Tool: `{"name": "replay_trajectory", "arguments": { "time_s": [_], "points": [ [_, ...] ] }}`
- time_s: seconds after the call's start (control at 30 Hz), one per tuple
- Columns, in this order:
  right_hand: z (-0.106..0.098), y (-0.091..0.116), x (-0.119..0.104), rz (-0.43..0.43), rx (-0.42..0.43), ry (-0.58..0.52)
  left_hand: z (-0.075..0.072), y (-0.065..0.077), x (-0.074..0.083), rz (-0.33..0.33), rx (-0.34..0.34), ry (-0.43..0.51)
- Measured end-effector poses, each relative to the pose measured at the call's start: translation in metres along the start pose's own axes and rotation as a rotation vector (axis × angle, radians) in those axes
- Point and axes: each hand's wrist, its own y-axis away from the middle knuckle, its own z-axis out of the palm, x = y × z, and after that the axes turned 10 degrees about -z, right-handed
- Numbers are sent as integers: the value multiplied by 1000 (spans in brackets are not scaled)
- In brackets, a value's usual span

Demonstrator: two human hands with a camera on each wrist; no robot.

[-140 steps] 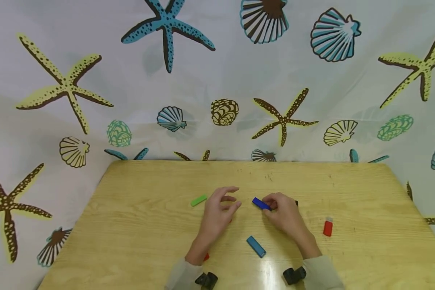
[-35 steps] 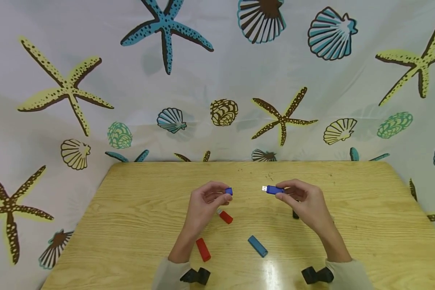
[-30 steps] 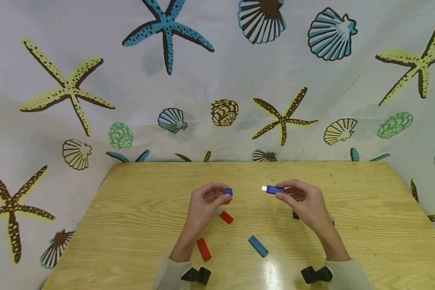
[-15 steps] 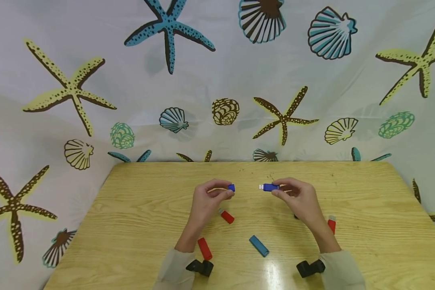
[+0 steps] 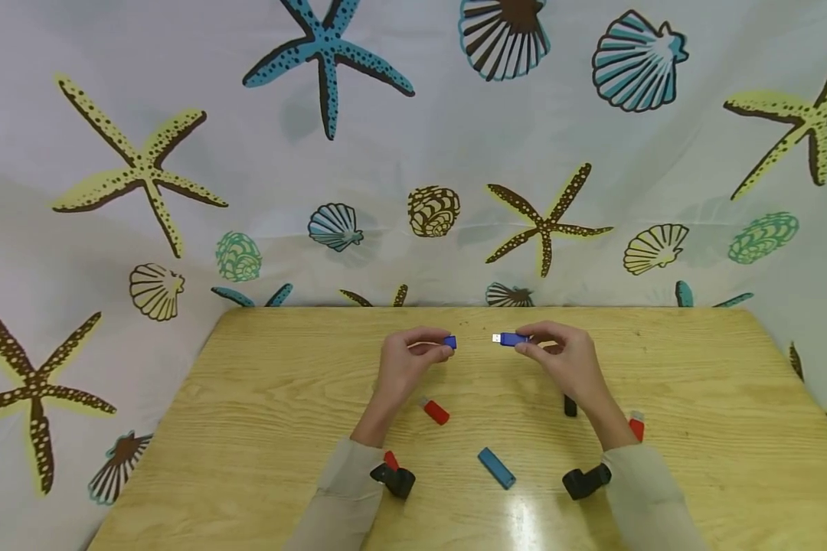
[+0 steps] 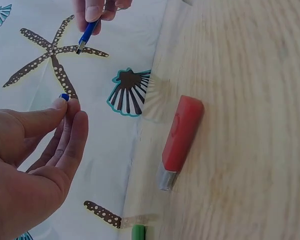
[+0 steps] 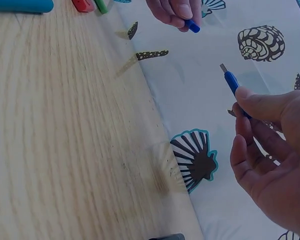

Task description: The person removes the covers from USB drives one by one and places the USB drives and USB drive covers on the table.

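Above the table, hands pinch cap and drive

In the head view, your left hand points pinching toward two o'clock, your right hand toward ten, also pinching.

Right grip: pinches a slim blue plastic USB stick, silver metal plug showing.
Left grip: holds a small blue plastic cap, apart from the stick.
Pale wood-grained bench: turquoise rounded bar, red piece, slim green stick along the top.
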Motion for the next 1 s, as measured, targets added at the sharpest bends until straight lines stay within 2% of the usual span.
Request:
{"name": "replay_trajectory", "arguments": {
  "time_s": [0.3, 0.5, 0.63, 0.83, 1.0],
  "points": [
    [6, -15, 12, 16, -10, -6, 5, -18, 2, -33, 29, -115],
    [7, -23, 21, 44, -5, -3, 9, -32, 0, -77, 2, -82],
    [9, -26, 30, 50, -5, -7, 12, -38, -2, -102, 15, -89],
    [13, -30, 41, 82, -6, 13, 16, -47, -11, -97, 34, -169],
    [18, -31, 49, 107, -10, 28, 19, -53, -16, -88, 61, -281]
  ]
}}
